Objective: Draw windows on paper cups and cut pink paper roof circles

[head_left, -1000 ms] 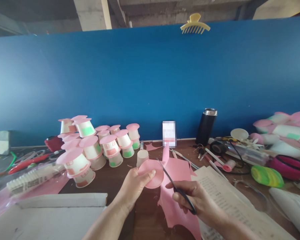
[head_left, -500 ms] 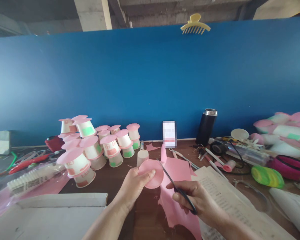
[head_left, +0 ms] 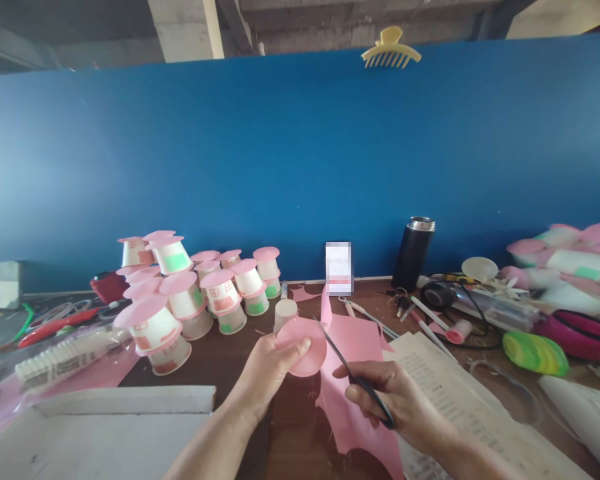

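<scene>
Between thumb and fingers, my left hand (head_left: 275,367) pinches a round pink paper disc (head_left: 307,350), its face turned towards me. My right hand (head_left: 385,393) is closed on a pair of scissors with black handles (head_left: 367,393); their blades point up and left, close to the disc's right edge. Whether the blades touch the disc I cannot tell. Beneath the scissors lies a pink sheet (head_left: 353,427) with curved cut-outs along its edges. Just behind the disc stands an upturned plain paper cup (head_left: 285,312), partly hidden by it.
At the left, several stacked paper cups (head_left: 223,293) carry pink disc tops. A dark flask (head_left: 414,253) stands by the blue partition (head_left: 280,153). Printed papers (head_left: 440,387) lie right of my right hand, a white box (head_left: 115,433) front left. More pink-and-white cups (head_left: 575,263) are heaped far right.
</scene>
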The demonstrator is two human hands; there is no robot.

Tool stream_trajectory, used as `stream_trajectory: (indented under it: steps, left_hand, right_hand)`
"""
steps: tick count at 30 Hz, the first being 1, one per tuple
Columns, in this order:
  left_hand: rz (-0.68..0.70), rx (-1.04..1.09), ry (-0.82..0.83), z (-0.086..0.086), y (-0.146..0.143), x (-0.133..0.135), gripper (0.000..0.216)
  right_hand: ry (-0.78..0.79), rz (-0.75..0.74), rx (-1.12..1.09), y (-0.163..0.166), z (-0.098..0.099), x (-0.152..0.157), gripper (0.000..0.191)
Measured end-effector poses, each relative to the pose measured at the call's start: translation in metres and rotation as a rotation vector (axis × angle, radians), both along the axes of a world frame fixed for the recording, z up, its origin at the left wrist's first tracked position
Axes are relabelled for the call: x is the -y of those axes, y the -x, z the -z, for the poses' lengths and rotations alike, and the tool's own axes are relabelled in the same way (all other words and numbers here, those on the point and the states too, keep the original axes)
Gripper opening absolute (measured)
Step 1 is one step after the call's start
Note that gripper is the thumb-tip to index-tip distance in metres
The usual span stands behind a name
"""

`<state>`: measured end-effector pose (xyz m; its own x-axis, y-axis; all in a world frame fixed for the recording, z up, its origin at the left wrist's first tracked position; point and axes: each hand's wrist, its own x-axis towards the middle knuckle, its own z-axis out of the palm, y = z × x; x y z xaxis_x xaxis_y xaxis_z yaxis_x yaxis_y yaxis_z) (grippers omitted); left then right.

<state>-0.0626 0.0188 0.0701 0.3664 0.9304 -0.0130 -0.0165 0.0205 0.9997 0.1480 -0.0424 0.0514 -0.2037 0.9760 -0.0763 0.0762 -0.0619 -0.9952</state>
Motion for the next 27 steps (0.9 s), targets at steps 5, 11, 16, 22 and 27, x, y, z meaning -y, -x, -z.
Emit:
stream_trajectory:
  steps: [5, 11, 16, 22, 27]
  left_hand:
    - [-0.017, 0.006, -0.003, 0.0025, 0.0007, -0.0017, 0.038]
    - [-0.077, 0.062, 0.034, 0.0061, -0.0019, -0.0023, 0.043]
    - [-0.121, 0.024, 0.003, 0.0057, -0.0034, -0.0020, 0.045]
    - [-0.096, -0.085, -0.009, 0.0035, -0.0022, -0.0010, 0.043]
    - [-0.065, -0.099, -0.010, 0.0046, -0.0020, -0.0016, 0.043]
  right_hand:
    - [0.011, 0.011, -0.008, 0.0006, 0.0009, -0.0004, 0.062]
    - [0.014, 0.015, -0.002, 0.0016, 0.0003, -0.0011, 0.061]
    - [0.002, 0.009, -0.015, 0.0026, 0.0020, -0.0017, 0.061]
    - [0.023, 0.019, -0.023, 0.0016, 0.0018, -0.0017, 0.063]
    - [0.029, 0.019, -0.030, 0.0009, 0.0047, -0.0022, 0.064]
